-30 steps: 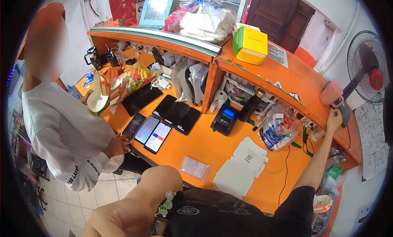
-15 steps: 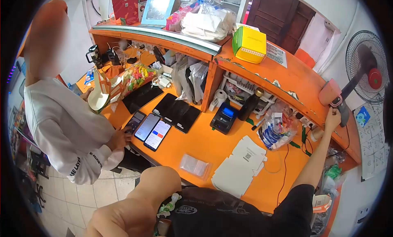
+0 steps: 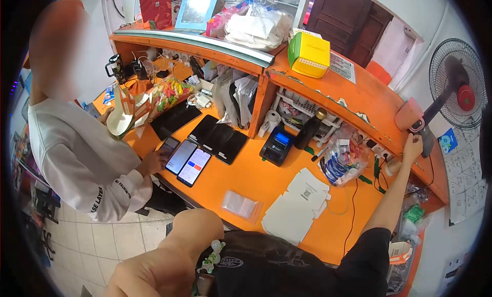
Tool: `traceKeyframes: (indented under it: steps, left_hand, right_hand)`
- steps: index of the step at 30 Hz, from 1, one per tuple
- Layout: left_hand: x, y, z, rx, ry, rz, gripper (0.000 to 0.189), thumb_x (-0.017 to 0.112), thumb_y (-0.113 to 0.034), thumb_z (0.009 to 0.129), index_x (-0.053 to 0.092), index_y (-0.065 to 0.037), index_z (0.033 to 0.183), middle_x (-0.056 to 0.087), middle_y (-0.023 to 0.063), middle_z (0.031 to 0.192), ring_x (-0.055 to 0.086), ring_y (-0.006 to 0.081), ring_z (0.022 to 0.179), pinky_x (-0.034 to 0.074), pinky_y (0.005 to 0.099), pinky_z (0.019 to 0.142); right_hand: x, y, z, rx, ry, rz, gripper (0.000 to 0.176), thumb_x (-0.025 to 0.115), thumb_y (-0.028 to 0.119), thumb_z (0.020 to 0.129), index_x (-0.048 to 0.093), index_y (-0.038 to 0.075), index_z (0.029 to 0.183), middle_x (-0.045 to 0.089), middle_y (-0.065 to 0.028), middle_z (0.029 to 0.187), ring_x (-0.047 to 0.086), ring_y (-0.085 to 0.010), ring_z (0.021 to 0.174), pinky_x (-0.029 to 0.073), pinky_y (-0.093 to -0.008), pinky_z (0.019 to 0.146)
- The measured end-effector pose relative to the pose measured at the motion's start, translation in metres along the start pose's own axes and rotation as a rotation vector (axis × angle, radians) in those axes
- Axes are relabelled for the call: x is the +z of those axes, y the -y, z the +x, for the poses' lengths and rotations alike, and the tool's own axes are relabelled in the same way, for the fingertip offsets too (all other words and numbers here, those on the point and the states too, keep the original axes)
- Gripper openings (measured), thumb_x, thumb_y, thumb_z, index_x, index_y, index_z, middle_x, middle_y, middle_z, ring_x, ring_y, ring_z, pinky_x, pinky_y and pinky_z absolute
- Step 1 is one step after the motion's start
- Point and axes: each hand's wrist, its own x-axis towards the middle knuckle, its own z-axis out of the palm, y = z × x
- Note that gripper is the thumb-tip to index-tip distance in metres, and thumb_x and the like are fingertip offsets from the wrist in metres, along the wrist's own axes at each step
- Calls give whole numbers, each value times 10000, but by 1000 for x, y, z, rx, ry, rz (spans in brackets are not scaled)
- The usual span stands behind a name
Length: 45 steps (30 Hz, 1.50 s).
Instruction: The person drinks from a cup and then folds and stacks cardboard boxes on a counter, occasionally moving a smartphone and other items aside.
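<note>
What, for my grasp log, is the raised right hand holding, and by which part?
It cannot be told: the right hand is at the edge of the orange counter, under a pink cup; what its grip pinches is too small.

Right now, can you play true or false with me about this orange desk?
1. The right hand reaches up beside the pink object. True.
2. The yellow box lies on the floor. False: it sits on the upper counter.
3. Three phones lie side by side on the desk. True.
4. The fan has a blue middle. False: its middle is red.
5. The black card machine has a dark screen. False: its screen glows blue.
</note>
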Motion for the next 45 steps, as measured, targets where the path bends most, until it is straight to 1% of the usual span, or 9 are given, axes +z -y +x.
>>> traceKeyframes:
  steps: [6, 9, 15, 25, 28, 33, 40, 42, 45]
  left_hand:
    - [7, -13, 5, -125, -58, 140, 423, 363, -3, 779, 494, -143, 1156, 402, 43, 578, 372, 101, 370, 375, 196, 354]
    - [5, -9, 2, 25, -96, 57, 417, 358, 0, 781, 501, -136, 1149, 396, 39, 567, 367, 98, 368, 366, 197, 346]
    - [0, -9, 2, -16, -41, -72, 414, 348, 5, 785, 513, -138, 1137, 395, 40, 562, 365, 97, 370, 358, 195, 342]
    - [20, -1, -7, -50, -151, -38, 425, 349, 4, 788, 489, -147, 1160, 410, 45, 584, 367, 99, 370, 372, 192, 356]
    - [23, 4, -11, 171, -246, 59, 435, 353, 12, 783, 483, -150, 1165, 416, 46, 594, 370, 99, 371, 385, 185, 371]
    - [19, -5, -5, -23, -117, 151, 433, 369, 18, 776, 486, -144, 1160, 411, 39, 589, 360, 89, 365, 378, 182, 362]
    - [10, 1, -2, 11, -78, -13, 433, 359, 22, 775, 491, -139, 1155, 407, 35, 597, 355, 86, 361, 376, 183, 357]
    - [5, -10, -2, -152, -5, 46, 433, 356, 20, 775, 490, -137, 1156, 406, 38, 595, 356, 87, 360, 380, 183, 359]
    - [0, 0, -5, -4, 41, -79, 429, 366, 11, 777, 486, -138, 1161, 405, 41, 595, 365, 92, 368, 382, 184, 362]
  right_hand:
    - [-2, 2, 0, 37, 8, 87, 194, 468, 163, 734, 418, -15, 676, 440, -140, 603, 411, -241, 558, 367, -327, 585]
    - [-6, 12, -1, 56, -4, 89, 187, 431, 160, 745, 416, -21, 700, 442, -163, 625, 418, -259, 575, 367, -342, 602]
    - [-7, 13, -2, 71, 4, 43, 246, 358, 190, 794, 400, -44, 731, 447, -258, 734, 381, -373, 637, 350, -383, 623]
    - [-5, 13, -3, 76, -61, 110, 173, 417, 146, 743, 357, -11, 703, 390, -162, 640, 369, -268, 591, 359, -353, 606]
    - [-4, 7, -2, 38, -16, 87, 209, 403, 176, 752, 380, -25, 698, 415, -167, 638, 404, -282, 601, 364, -362, 624]
    - [-7, 12, -5, 63, 22, 92, 224, 402, 187, 760, 395, -26, 692, 415, -179, 618, 403, -271, 572, 362, -353, 600]
    - [-5, 12, -2, 72, 13, 63, 210, 405, 162, 754, 362, -19, 657, 402, -154, 593, 374, -243, 549, 352, -354, 587]
    - [-7, 14, -2, 70, 16, 61, 213, 402, 165, 757, 363, -18, 657, 402, -153, 595, 370, -237, 549, 350, -354, 585]
    - [-8, 16, -3, 30, 6, 59, 222, 399, 170, 762, 364, -26, 664, 402, -170, 605, 366, -249, 553, 346, -357, 584]
